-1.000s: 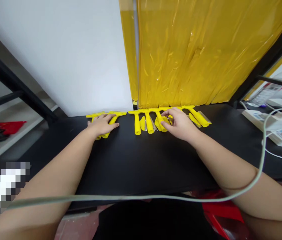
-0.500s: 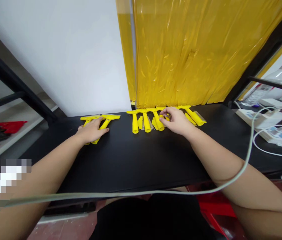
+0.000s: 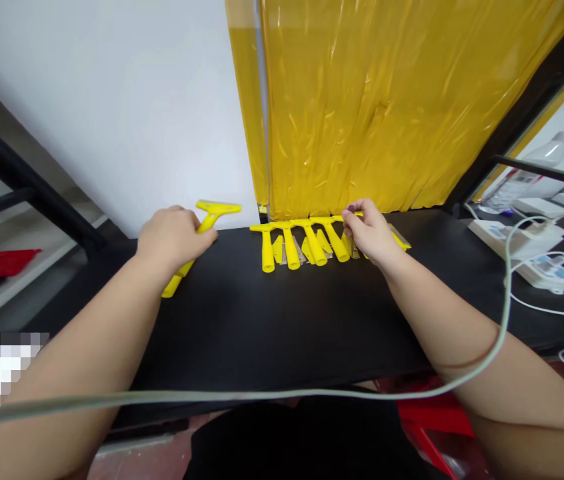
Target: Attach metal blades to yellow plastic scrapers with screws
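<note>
My left hand point(image 3: 169, 237) is closed around a yellow scraper point(image 3: 218, 209), its T-shaped head up and to the right of my thumb. A yellow handle end point(image 3: 175, 283) shows below this hand; I cannot tell whether it belongs to the same scraper. Over the right end of a row of yellow scrapers point(image 3: 291, 248) is my right hand point(image 3: 369, 230), thumb and fingers drawn together. A tiny dark purple spot shows at its fingertips, too small to name. Small yellow pieces with metal blades point(image 3: 325, 243) lie among the handles.
The scrapers lie on a black tabletop point(image 3: 262, 327), against a yellow plastic sheet point(image 3: 342, 120) and a white panel point(image 3: 127, 113). White power strips point(image 3: 532, 247), cords and a clear bottle point(image 3: 527, 173) stand at right. A pale cable point(image 3: 272, 395) crosses in front of me.
My left hand has gone from resting spread on the yellow scrapers to gripping one, its head now higher. My right hand has moved slightly right and up, uncovering another scraper handle.
</note>
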Demonstrator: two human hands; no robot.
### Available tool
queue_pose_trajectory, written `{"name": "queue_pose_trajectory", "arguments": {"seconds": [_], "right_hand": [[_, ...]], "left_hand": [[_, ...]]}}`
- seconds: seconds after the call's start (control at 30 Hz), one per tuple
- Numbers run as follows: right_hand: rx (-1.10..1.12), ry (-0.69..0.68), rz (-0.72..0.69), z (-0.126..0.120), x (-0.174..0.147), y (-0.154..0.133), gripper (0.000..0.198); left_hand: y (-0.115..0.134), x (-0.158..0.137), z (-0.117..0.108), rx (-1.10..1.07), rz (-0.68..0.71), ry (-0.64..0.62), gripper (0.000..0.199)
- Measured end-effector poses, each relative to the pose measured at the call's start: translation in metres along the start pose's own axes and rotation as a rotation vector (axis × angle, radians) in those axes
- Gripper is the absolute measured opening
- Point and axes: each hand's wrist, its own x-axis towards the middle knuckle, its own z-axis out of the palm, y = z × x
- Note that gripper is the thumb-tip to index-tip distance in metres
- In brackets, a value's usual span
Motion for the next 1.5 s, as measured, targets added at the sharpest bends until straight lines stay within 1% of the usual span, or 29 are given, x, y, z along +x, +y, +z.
{"name": "queue_pose_trajectory", "arguments": {"seconds": [0.03,0.07,0.1,0.17,0.2,0.27,0.33,0.43,0.5,0.57,0.67,0.83,1.1,1.2,1.37,1.5], "right_hand": [[0.082,-0.016,-0.005,0.000,0.001,0.000,0.025],[0.155,-0.029,-0.017,0.001,0.001,-0.001,0.028],[0.214,-0.034,-0.034,0.001,0.001,-0.002,0.030],[0.287,-0.030,-0.069,0.000,0.000,-0.006,0.033],[0.315,-0.026,-0.079,0.000,-0.001,-0.009,0.034],[0.374,-0.027,-0.092,-0.001,-0.003,-0.015,0.037],[0.424,-0.057,-0.099,-0.002,-0.006,-0.020,0.040],[0.419,-0.156,-0.117,0.002,-0.015,-0.025,0.041],[0.395,-0.238,-0.114,0.007,-0.022,-0.027,0.041],[0.378,-0.308,-0.105,0.013,-0.028,-0.027,0.040],[0.377,-0.362,-0.096,0.020,-0.037,-0.028,0.039],[0.399,-0.402,-0.091,0.026,-0.042,-0.032,0.038],[0.369,-0.434,-0.122,0.030,-0.044,-0.027,0.039],[0.315,-0.435,-0.141,0.030,-0.045,-0.022,0.039],[0.177,-0.387,-0.207,0.030,-0.048,-0.020,0.037],[0.200,-0.413,-0.221,0.031,-0.048,-0.025,0.039]], "left_hand": [[0.006,-0.006,-0.007,-0.092,0.054,0.068,0.043],[0.012,-0.014,-0.011,-0.201,0.103,0.097,0.038],[0.019,-0.024,-0.012,-0.327,0.196,0.056,0.033],[0.032,-0.043,-0.007,-0.536,0.443,-0.101,0.029],[0.039,-0.052,-0.002,-0.579,0.545,-0.155,0.026],[0.050,-0.067,0.010,-0.602,0.735,-0.187,0.019],[0.058,-0.076,0.020,-0.552,0.815,-0.253,0.014],[0.063,-0.079,0.033,-0.513,0.846,-0.346,0.015],[0.064,-0.077,0.040,-0.537,0.882,-0.373,0.024],[0.063,-0.075,0.046,-0.569,0.937,-0.367,0.034],[0.061,-0.073,0.050,-0.570,0.997,-0.342,0.038],[0.058,-0.070,0.052,-0.588,1.017,-0.379,0.040],[0.058,-0.067,0.052,-0.651,0.989,-0.436,0.039],[0.059,-0.067,0.052,-0.656,0.973,-0.449,0.040],[0.059,-0.064,0.052,-0.669,0.966,-0.458,0.040],[0.059,-0.062,0.053,-0.684,0.981,-0.466,0.038]]}}
